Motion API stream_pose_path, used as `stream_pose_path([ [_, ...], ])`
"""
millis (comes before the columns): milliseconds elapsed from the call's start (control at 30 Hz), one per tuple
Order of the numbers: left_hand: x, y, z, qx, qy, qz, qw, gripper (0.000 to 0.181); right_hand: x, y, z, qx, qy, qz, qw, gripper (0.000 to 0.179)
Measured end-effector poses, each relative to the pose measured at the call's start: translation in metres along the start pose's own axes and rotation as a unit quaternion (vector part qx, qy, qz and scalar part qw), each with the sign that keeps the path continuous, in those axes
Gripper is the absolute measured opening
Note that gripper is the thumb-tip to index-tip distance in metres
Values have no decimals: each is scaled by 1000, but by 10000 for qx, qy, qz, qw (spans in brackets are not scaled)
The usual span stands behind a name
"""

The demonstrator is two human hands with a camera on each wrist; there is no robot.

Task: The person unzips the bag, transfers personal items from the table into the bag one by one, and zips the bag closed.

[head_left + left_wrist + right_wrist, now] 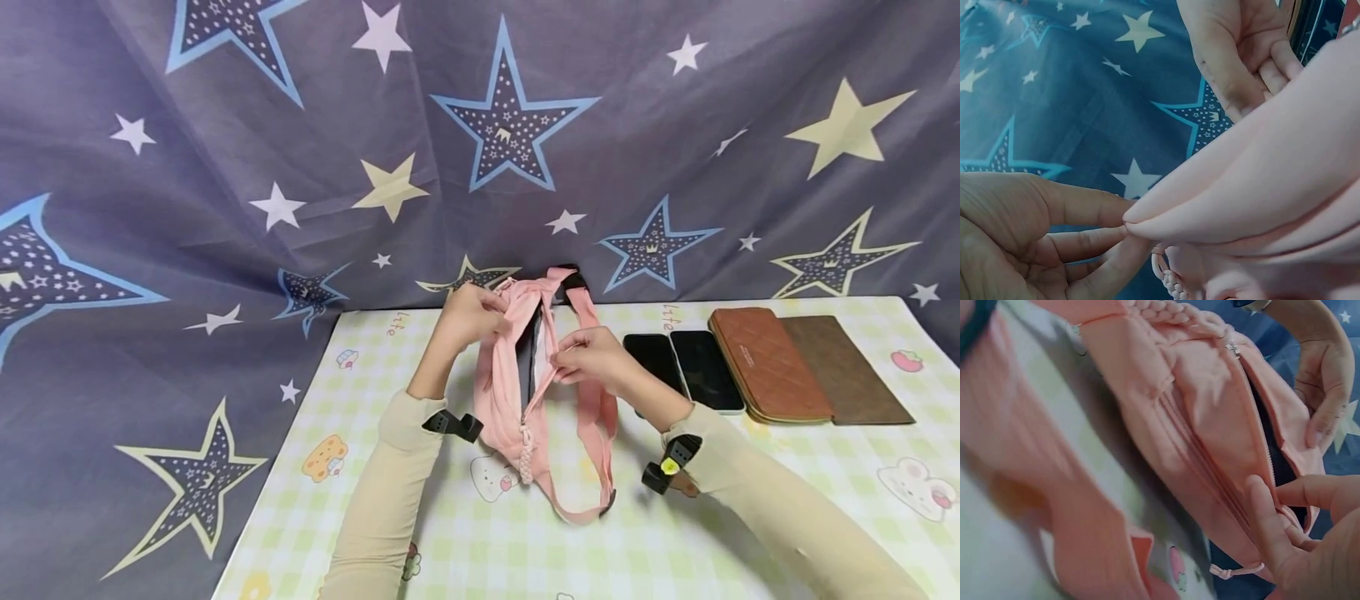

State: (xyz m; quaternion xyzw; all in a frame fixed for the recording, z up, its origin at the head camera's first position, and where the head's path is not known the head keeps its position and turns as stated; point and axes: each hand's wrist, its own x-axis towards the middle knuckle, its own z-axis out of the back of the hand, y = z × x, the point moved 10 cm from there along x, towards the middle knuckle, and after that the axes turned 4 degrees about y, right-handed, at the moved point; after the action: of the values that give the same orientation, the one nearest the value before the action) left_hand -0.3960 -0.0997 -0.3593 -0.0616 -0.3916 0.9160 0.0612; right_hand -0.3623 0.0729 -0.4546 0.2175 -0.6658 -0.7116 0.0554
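Observation:
A pink waist bag [504, 383] stands on the table, its main zip undone so that the dark lining [529, 350] shows. My left hand [472, 315] pinches a fold of cloth on the bag's left side; the left wrist view shows thumb and fingertips meeting on that pink fold [1235, 175]. With thumb and forefinger my right hand [592, 360] grips the right edge of the opening, beside the zip teeth [1267, 447] in the right wrist view. A braided pull cord [526, 454] hangs from the bag's near end. The bag's strap [600, 433] lies to the right.
Right of the bag lie two black phones [705, 371] side by side, a brown quilted wallet [768, 362] and a flat dark-brown piece [847, 367] partly under it. The checked tablecloth [300, 533] covers the table. A star-patterned curtain [420, 100] hangs behind.

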Motion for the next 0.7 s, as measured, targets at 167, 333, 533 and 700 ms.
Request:
stream_pose_path([
  [167,5,17,-5,-1074,199,185,9938,24,8,-9,0,58,-142,-105,9998,21],
  [333,12,34,-10,-1760,565,490,9816,30,14,-15,7,117,-277,-174,9994,24],
  [533,16,47,-21,-2051,1118,797,9691,33,17,-27,16,19,-360,-353,9987,21],
  [700,19,58,-33,-2558,1461,949,9509,32,19,-35,19,49,-360,-422,9984,23],
])
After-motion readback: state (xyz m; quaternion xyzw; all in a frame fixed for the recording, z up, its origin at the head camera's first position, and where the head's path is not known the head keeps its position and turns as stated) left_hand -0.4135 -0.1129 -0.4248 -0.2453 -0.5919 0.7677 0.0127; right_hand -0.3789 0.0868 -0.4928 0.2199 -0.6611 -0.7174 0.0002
